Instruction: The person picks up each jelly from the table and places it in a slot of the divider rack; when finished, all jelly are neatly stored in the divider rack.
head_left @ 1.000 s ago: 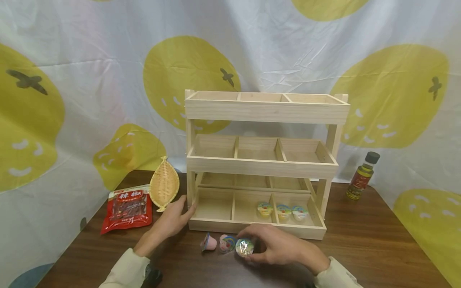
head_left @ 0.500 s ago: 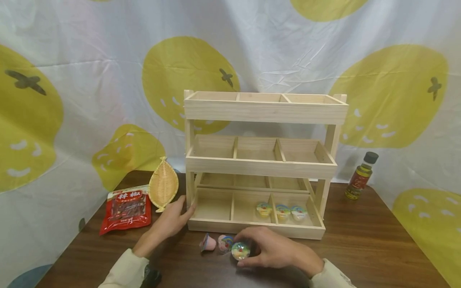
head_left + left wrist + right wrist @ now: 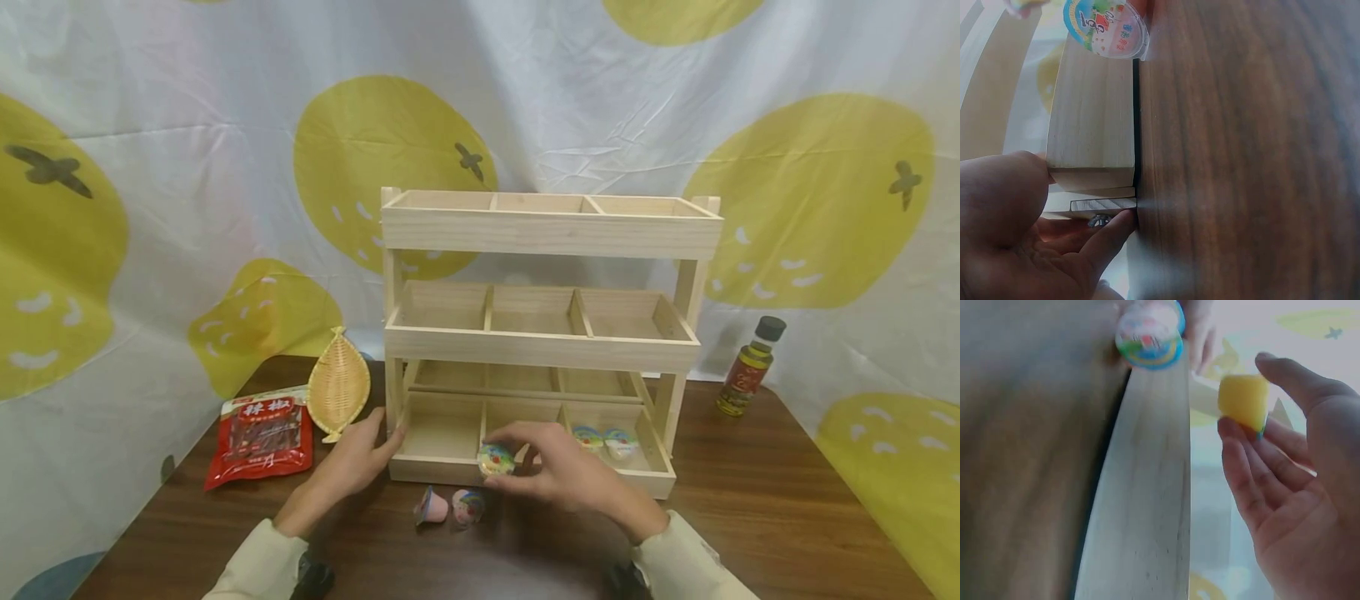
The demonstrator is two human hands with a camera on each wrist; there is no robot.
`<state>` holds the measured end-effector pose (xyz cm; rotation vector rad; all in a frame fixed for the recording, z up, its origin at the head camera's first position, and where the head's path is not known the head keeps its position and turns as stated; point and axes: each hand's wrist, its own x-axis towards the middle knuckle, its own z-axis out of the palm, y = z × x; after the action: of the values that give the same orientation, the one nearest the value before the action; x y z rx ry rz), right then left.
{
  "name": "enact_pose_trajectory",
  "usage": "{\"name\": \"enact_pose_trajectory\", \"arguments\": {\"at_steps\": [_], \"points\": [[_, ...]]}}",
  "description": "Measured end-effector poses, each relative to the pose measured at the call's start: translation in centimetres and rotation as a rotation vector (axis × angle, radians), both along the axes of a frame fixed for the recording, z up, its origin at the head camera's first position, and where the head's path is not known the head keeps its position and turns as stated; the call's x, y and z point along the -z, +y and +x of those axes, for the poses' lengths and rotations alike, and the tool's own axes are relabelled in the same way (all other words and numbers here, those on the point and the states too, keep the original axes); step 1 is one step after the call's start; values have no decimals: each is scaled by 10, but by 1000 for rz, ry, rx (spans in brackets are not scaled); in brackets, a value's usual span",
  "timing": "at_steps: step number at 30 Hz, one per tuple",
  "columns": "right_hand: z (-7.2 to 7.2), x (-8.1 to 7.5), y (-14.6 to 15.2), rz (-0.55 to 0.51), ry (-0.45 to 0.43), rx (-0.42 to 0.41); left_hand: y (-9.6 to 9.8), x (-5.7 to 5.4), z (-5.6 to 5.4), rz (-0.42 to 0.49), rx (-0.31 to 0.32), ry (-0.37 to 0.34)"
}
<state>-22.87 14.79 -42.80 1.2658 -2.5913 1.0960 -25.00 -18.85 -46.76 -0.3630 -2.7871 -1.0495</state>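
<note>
My right hand pinches a yellow jelly cup between thumb and fingertips, over the front board of the wooden rack's bottom tier. In the right wrist view that jelly cup shows its yellow side. My left hand holds the rack's lower left end; in the left wrist view the fingers lie against the end post. Before the rack lie a pink jelly cup on its side and another pink one with its lid showing. Two jelly cups sit in the bottom right compartment.
Left of the rack are a red food packet and a leaf-shaped woven basket. An oil bottle stands on the right. A lemon-print curtain hangs behind the brown table.
My right hand has lifted the yellow jelly cup off the table and brought it up to the bottom tier's front board. My left hand stays at the rack's left end.
</note>
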Motion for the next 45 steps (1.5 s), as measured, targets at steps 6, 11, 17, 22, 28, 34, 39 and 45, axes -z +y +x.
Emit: {"name": "enact_pose_trajectory", "arguments": {"at_steps": [6, 11, 17, 22, 28, 34, 39, 45], "points": [[-21, 2, 5, 25, 63, 146, 0, 2, -1, -2, 1, -3], [-32, 8, 9, 98, 79, 217, 1, 2, 0, -11, -2, 3], [-44, 16, 9, 149, 79, 256, 0, 1, 0, -10, -5, 0], [-52, 24, 10, 174, 101, 250, 0, 3, -1, -6, -1, 3], [-58, 29, 12, 184, 84, 240, 1, 2, -1, -11, -1, 8], [-61, 32, 14, 181, 104, 246, 0, 3, -2, -9, -2, 16], [-62, 33, 14, 179, 95, 238, 0, 4, -2, -3, 14, 61], [-62, 33, 15, 147, 61, 208, -1, 2, -1, 2, 17, 52]]}}
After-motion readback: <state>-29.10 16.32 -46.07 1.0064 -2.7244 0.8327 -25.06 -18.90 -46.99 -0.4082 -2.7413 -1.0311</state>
